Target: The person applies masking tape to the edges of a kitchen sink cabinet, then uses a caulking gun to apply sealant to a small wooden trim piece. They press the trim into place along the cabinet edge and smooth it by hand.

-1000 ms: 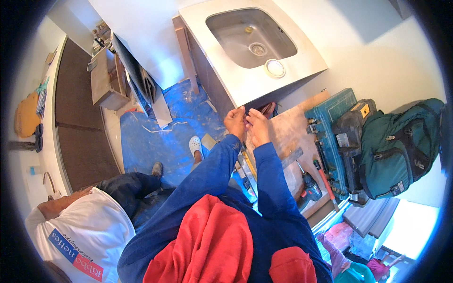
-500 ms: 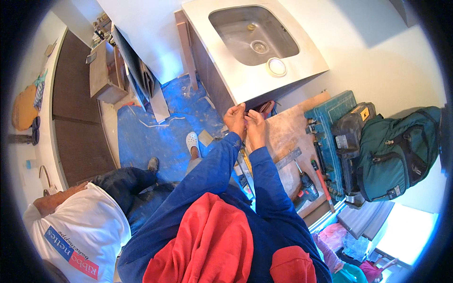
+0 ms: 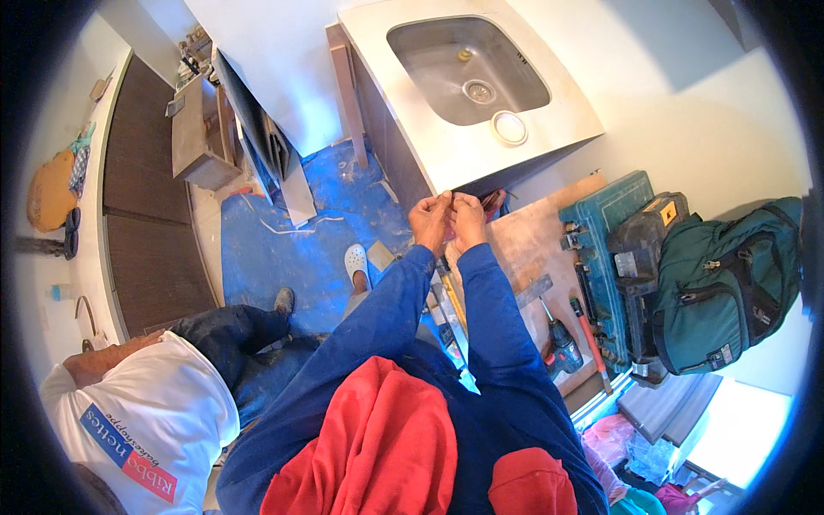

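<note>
My left hand (image 3: 429,221) and my right hand (image 3: 466,221) meet at the near front corner of the pale sink counter (image 3: 412,129), both closed, with fingertips pinched close together. I cannot make out what is between them. A steel sink (image 3: 455,69) is set into the counter, and a pale tape roll (image 3: 509,128) lies beside the basin. Just right of my hands is a dusty wooden board (image 3: 506,245), carrying a cordless drill (image 3: 565,352), a red-handled tool (image 3: 589,339) and a flat metal piece (image 3: 534,290).
At right stand teal tool cases (image 3: 601,232) and a green backpack (image 3: 730,283). A person in a white T-shirt (image 3: 146,412) is at lower left. Dark panels (image 3: 249,129) lean beside a box cabinet (image 3: 202,150). Blue sheeting (image 3: 262,253) covers the floor; a long cabinet (image 3: 137,232) lines the left.
My right hand has risen slightly toward my left at the counter's corner, their fingertips closer together. The view has shifted a little, so the counter appears slightly farther right.
</note>
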The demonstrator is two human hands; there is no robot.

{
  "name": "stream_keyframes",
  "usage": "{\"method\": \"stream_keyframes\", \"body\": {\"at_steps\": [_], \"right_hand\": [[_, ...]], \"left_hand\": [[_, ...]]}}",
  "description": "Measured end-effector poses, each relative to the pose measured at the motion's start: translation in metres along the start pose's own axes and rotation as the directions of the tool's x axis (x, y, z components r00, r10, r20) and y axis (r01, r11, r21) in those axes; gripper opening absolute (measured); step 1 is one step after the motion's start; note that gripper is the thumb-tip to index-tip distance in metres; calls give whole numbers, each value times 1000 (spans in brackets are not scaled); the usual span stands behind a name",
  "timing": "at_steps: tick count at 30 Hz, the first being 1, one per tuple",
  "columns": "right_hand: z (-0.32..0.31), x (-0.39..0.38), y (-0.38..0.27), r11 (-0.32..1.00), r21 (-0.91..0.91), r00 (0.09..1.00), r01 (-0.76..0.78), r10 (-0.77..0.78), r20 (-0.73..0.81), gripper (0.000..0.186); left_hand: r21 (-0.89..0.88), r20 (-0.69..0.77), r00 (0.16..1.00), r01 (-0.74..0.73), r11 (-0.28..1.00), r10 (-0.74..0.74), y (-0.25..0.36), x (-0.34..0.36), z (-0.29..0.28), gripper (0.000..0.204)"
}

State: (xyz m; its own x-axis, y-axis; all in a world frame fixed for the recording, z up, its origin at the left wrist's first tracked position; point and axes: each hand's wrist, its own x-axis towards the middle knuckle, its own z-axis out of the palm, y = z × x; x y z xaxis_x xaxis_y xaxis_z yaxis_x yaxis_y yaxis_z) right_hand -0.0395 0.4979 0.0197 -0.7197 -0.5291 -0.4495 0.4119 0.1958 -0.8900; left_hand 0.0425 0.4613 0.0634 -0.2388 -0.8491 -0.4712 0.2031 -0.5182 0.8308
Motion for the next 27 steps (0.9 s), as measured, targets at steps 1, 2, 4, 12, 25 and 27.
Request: {"method": "stream_keyframes", "body": {"at_steps": [1, 2, 4, 12, 25, 27], "right_hand": [[0, 1, 0, 998, 55, 1000, -4, 2, 28, 28], [1, 2, 0, 996, 90, 999, -15, 11, 44, 29], [2, 0, 0, 985, 164, 998, -46, 41, 37, 29], [9, -11, -3, 976, 207, 996, -75, 85, -41, 33], [15, -21, -16, 966, 254, 999, -50, 51, 4, 28], [17, -30, -26, 964, 242, 994, -107, 110, 2, 28]], "left_hand": [[26, 5, 1000, -5, 1000, 4, 2, 0, 0, 39], [50, 9, 1000, -13, 999, 12, 3, 1, 0, 39], [83, 19, 1000, 20, 996, -22, 4, 2, -1, 41], [-1, 88, 990, 110, 994, -109, 0, 3, -1, 40], [-101, 154, 982, 128, 987, -112, -6, 9, -13, 47], [-117, 123, 973, 210, 971, -196, -5, 14, -14, 60]]}}
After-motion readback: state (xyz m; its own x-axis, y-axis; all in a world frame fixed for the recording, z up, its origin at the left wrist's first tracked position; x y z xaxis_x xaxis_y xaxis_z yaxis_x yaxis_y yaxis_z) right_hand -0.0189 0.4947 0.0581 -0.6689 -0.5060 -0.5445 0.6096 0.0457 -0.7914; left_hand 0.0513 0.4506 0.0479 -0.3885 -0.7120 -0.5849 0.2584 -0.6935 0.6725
